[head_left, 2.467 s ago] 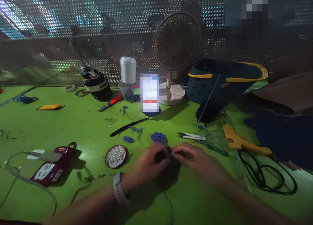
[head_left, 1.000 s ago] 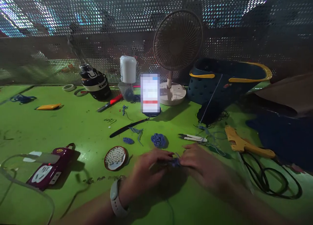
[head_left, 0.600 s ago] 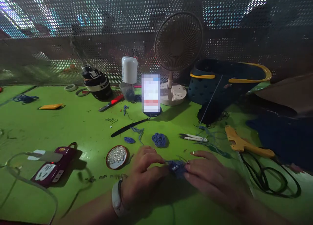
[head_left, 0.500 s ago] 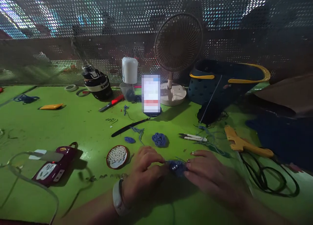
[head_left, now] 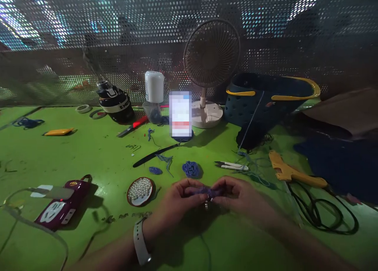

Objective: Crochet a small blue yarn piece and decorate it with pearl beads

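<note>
A small blue-purple crocheted piece (head_left: 208,190) with shiny pearl beads on its near side is pinched between both hands, raised a little off the green table. My left hand (head_left: 184,202), a white band on its wrist, grips one end between thumb and fingers. From the other side my right hand (head_left: 236,194) is closed on the opposite end. Just beyond them lies a blue crocheted flower (head_left: 191,169), with a small crocheted leaf shape (head_left: 155,170) to its left. A round dish of pearl beads (head_left: 140,191) stands left of my left hand.
White-handled thread snips (head_left: 232,166) and a yellow glue gun (head_left: 292,172) with a looped cord lie right. A maroon device (head_left: 63,206) with a cable is at left. Behind stand a phone (head_left: 180,114), a fan (head_left: 212,52), a bottle (head_left: 116,104) and a dark basket (head_left: 260,98).
My right hand has gone from lying stretched beside the crocheted piece to gripping its end. Both hands now hold the piece raised and turned, beads toward me. The view has shifted slightly.
</note>
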The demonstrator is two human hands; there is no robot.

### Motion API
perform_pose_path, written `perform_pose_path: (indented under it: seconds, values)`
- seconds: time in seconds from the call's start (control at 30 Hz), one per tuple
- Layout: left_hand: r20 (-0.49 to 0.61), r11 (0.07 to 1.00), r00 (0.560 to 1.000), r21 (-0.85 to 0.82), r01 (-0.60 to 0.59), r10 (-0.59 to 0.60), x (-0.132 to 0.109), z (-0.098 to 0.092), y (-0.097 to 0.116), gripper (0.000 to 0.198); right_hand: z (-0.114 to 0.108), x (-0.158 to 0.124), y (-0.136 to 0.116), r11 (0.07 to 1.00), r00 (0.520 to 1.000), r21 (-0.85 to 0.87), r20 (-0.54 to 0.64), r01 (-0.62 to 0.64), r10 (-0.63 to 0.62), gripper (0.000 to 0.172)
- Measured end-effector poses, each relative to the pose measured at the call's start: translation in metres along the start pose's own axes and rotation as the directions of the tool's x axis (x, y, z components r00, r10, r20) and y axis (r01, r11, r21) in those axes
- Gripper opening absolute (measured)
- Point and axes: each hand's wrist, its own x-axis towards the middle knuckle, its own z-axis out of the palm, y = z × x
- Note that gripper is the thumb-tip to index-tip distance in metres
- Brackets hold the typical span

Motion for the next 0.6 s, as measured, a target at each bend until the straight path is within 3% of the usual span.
perform_pose_path:
  seconds: [0.07,0.13,0.17,0.23,0.3,0.33,0.5,0.6]
  values:
    - [0.028,0.996,0.999,-0.077,0.039,-0.037,0.003,-0.004,-0.004,0.023,-0.007,0.001,-0.006,0.999,0.999,-0.024,-0.020,-0.032,0.032,0.026]
    - [0.061,0.994,0.997,-0.093,0.058,-0.052,0.005,-0.007,-0.008,0.029,-0.018,-0.001,-0.015,0.986,0.984,-0.167,-0.174,-0.004,-0.026,0.028]
    - [0.073,0.993,0.995,-0.092,0.070,-0.064,0.005,-0.009,-0.010,0.032,-0.025,-0.004,-0.021,0.970,0.955,-0.243,-0.282,0.016,-0.086,0.028]
    - [0.057,0.991,0.994,-0.089,0.098,-0.094,0.005,-0.010,-0.011,0.035,-0.041,-0.012,-0.032,0.928,0.829,-0.371,-0.513,0.019,-0.222,0.024]
    - [0.014,0.989,0.994,-0.098,0.110,-0.109,0.005,-0.010,-0.010,0.034,-0.058,-0.024,-0.039,0.891,0.704,-0.453,-0.640,-0.024,-0.307,0.023]
    - [-0.014,0.989,0.993,-0.096,0.113,-0.115,0.005,-0.010,-0.009,0.033,-0.066,-0.030,-0.040,0.879,0.696,-0.473,-0.650,-0.057,-0.304,0.026]
    - [-0.077,0.976,0.981,-0.138,0.168,-0.179,0.007,-0.010,-0.006,0.037,-0.093,-0.057,-0.019,0.788,0.776,-0.565,-0.601,-0.245,-0.190,0.027]
    - [-0.138,0.967,0.967,-0.167,0.191,-0.215,0.008,-0.008,-0.002,0.039,-0.097,-0.064,0.001,0.654,0.867,-0.699,-0.481,-0.290,-0.129,0.019]
